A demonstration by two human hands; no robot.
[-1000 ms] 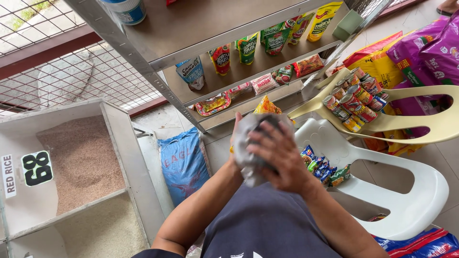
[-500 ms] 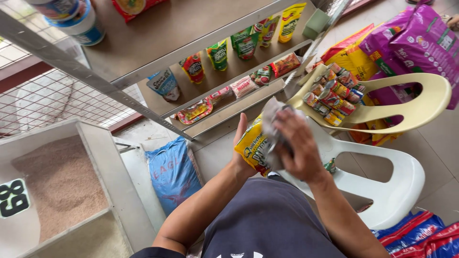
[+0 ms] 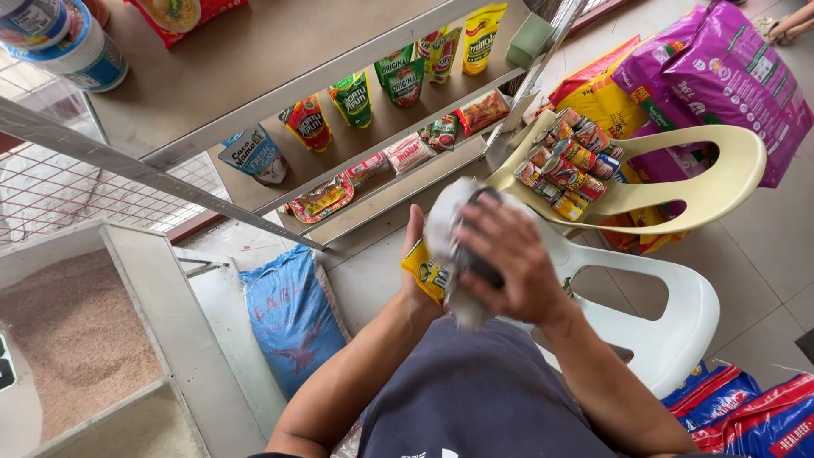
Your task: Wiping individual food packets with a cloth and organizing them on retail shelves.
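Head view, looking down at a person's two hands at the centre of the frame. The left hand (image 3: 421, 284) holds a yellow packet (image 3: 426, 273) from behind: the packet lies against its palm, and the fingers rise behind a grey-white cloth (image 3: 448, 242) that is pressed onto the packet's front. The right hand (image 3: 506, 263) lies over the cloth from the right, fingers curled and closed down on it, a dark patch showing under the fingertips. Packet and cloth thus sit sandwiched between the two hands, at centre frame, above the person's dark shirt (image 3: 475, 399). How far the left fingers wrap the packet cannot be told, as the cloth hides them.

Surroundings: just right of the hands, a white plastic chair (image 3: 670, 314); above it, in the upper right, a yellow plastic chair (image 3: 721, 170) bearing a stack of tins (image 3: 564, 161). Purple sacks (image 3: 721, 76) lie in the upper right corner. A metal shelf (image 3: 254, 76) crosses the upper half of the frame with standing pouches (image 3: 398, 76) on a lower tier. A blue sack (image 3: 292, 314) lies lower left of centre, beside a bin of brown grain (image 3: 68, 339) at the left edge.
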